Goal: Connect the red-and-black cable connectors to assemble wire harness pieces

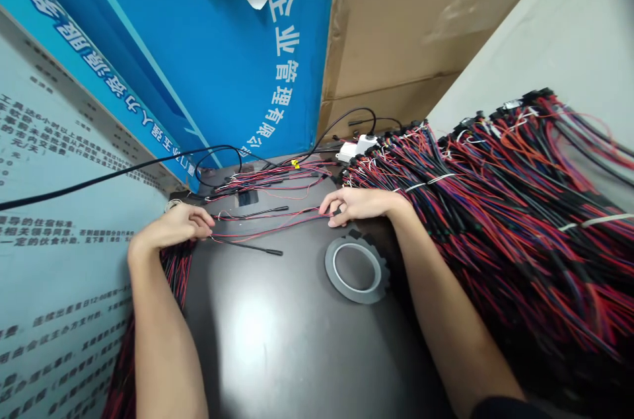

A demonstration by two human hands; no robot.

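A thin red-and-black wire harness [267,230] stretches between my two hands over the dark table. My left hand [185,224] pinches its left end, where a black lead with a thick tip [270,252] trails to the right. My right hand [349,205] has its fingers closed on the other end, beside a small black piece. Just behind this harness lies another black lead [262,213] with thin red wire. A roll of grey tape [357,269] lies flat on the table below my right hand, with dark jagged pieces along its outer edge.
Thick bundles of red, black and blue wires [475,207] are heaped along the right side. More loose wires [267,178] lie at the back of the table, near a white plug [354,148]. Blue printed panels [208,42] and cardboard [381,22] stand behind. A black cable [113,171] crosses at left.
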